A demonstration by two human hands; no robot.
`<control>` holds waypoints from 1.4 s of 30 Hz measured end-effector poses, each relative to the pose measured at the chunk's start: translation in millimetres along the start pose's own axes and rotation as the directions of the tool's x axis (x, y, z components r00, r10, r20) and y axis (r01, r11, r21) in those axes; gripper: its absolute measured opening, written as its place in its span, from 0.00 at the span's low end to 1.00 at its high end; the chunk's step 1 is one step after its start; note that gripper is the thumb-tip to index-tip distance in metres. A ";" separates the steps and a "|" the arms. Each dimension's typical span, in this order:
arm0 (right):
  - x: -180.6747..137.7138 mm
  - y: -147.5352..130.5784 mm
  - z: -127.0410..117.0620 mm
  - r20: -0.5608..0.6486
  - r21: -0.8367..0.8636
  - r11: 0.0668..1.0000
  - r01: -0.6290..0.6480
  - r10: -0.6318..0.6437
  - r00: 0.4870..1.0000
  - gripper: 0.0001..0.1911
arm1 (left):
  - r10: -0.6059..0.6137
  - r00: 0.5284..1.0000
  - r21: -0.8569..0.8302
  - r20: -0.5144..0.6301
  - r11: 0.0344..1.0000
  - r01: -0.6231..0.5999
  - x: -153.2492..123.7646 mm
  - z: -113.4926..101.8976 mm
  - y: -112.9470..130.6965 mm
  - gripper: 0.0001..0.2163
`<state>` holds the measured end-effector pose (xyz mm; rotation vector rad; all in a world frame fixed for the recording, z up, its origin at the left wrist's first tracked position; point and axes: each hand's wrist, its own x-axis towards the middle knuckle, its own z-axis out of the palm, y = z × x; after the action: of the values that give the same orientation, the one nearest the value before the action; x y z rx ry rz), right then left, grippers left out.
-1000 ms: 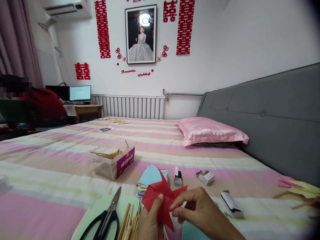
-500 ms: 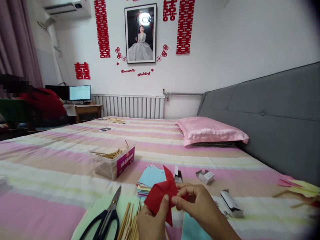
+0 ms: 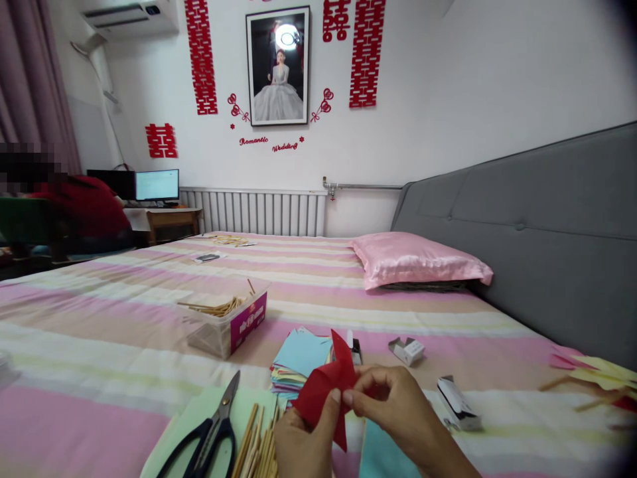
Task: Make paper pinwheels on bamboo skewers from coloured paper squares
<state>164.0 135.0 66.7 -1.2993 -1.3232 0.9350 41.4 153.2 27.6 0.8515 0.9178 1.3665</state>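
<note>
A red paper pinwheel [image 3: 328,385] with folded blades is held up between both hands. My left hand [image 3: 306,441] pinches it from below, the thumb pressed near its middle. On the other side my right hand [image 3: 398,411] has thumb and fingertips closed on the pinwheel's right part; whether a small pin is between them is hidden. Right behind the pinwheel lies a stack of coloured paper squares [image 3: 298,352], light blue on top. Scissors [image 3: 212,431] with dark handles rest on pale green paper [image 3: 169,445], beside several wooden sticks [image 3: 256,441] left of my left hand.
A clear plastic box [image 3: 223,325] of sticks stands beyond the scissors. Small white boxes [image 3: 408,350] lie to the right, one [image 3: 458,405] near my right forearm. Finished-looking paper pinwheels [image 3: 602,375] sit at the far right. A pink pillow [image 3: 423,262] leans by the headboard. A person in red [image 3: 94,212] sits far left.
The pinwheel has turned slightly and shifted a little to the right in my hands. Both hands keep their hold in nearly the same place.
</note>
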 end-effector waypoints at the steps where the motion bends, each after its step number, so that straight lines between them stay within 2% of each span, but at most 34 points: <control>1: 0.1 0.6 0.0 -0.002 0.002 1.000 0.009 -0.009 1.000 0.13 | -0.003 1.000 0.005 0.000 1.000 0.003 0.6 -0.5 -0.7 0.10; 7: -3.1 1.0 2.0 -0.024 -0.062 0.998 0.033 -0.034 0.999 0.08 | -0.033 0.999 -0.066 -0.043 0.997 0.030 4.9 -4.4 -5.3 0.11; 9: -4.9 -0.9 3.5 -0.034 0.012 0.999 0.040 -0.039 0.999 0.09 | -0.079 0.997 -0.146 -0.016 0.986 0.076 5.5 -3.3 -5.1 0.11; 12: -5.9 -2.5 5.9 -0.065 0.208 0.978 0.035 -0.022 0.998 0.17 | -0.139 0.988 -0.315 0.064 0.937 0.152 4.5 2.1 -3.0 0.10; 15: -5.1 -1.0 7.7 -0.074 0.313 0.950 0.004 0.020 0.997 0.24 | -0.178 0.980 -0.383 0.089 0.902 0.199 2.6 7.2 -1.7 0.11; 18: -3.6 1.1 8.7 -0.073 0.332 0.943 -0.013 0.039 0.997 0.32 | -0.161 0.983 -0.348 0.092 0.919 0.184 1.7 7.5 -4.4 0.11; 24: -3.3 -4.3 4.9 -0.089 0.332 0.942 -0.037 0.070 0.994 0.35 | -0.113 0.992 -0.255 0.063 0.959 0.126 0.7 4.9 -11.4 0.10; 26: -3.8 -6.7 -0.3 -0.052 0.347 0.935 -0.071 0.094 0.994 0.36 | -0.137 0.981 -0.248 0.135 0.954 0.168 -0.6 4.7 -9.6 0.11; 29: -3.9 -6.4 -12.3 0.032 0.343 0.926 -0.156 0.154 0.988 0.38 | -0.196 0.940 -0.245 0.280 0.932 0.267 -1.2 2.5 -4.3 0.10; 31: -3.8 -4.3 -21.0 0.085 0.313 0.926 -0.212 0.195 0.977 0.39 | -0.200 0.928 -0.217 0.315 0.936 0.275 0.2 -0.2 -1.1 0.11; 34: -4.2 -1.7 -30.9 0.138 0.246 0.935 -0.257 0.228 0.964 0.41 | -0.155 0.937 -0.044 0.314 0.983 0.177 2.4 -3.4 1.3 0.13; 37: -5.6 -2.3 -34.8 0.187 0.165 0.946 -0.280 0.249 0.950 0.41 | -0.166 0.928 0.124 0.334 0.984 0.132 2.2 -5.0 -1.4 0.15; 42: -10.4 -11.1 -34.2 0.219 0.034 0.951 -0.307 0.292 0.931 0.39 | -0.149 0.914 0.269 0.377 0.962 0.045 3.5 -8.1 -15.5 0.12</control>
<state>194.1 119.3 82.4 -1.4037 -1.2595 1.3522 40.4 156.0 10.0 1.2116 0.8137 0.9498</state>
